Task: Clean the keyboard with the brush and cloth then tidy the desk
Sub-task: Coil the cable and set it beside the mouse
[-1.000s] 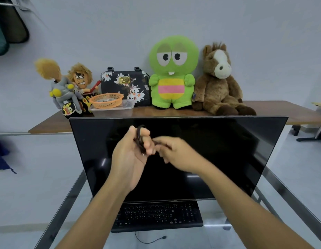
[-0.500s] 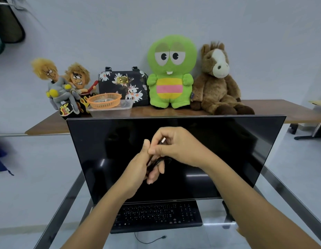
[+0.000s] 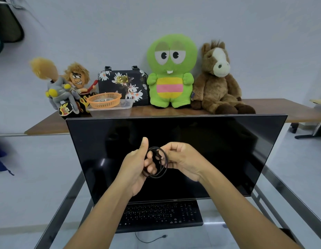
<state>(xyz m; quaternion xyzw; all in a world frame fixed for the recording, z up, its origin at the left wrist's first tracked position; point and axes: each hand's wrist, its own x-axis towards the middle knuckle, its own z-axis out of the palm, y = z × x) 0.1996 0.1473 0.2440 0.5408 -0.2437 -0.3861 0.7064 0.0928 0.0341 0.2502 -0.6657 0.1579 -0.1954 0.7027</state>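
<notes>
Apparently the tidying step is being done: a coiled black cable [image 3: 157, 163] is being gripped by the left hand [image 3: 138, 164] and pinched by the right hand [image 3: 181, 159] above the keyboard [image 3: 159, 215] on the worktop [image 3: 218, 229]; securing and stowing the coil is probably being called for next.

I see a plain pale grey wall [image 3: 174, 15], long brown wooden shelf-table [image 3: 281, 108], glass-topped metal-framed desk [image 3: 290, 191], pale floor [image 3: 21, 177].

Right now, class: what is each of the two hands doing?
Left hand: holds the coiled black cable, thumb up.
Right hand: pinches the same coil.
</notes>
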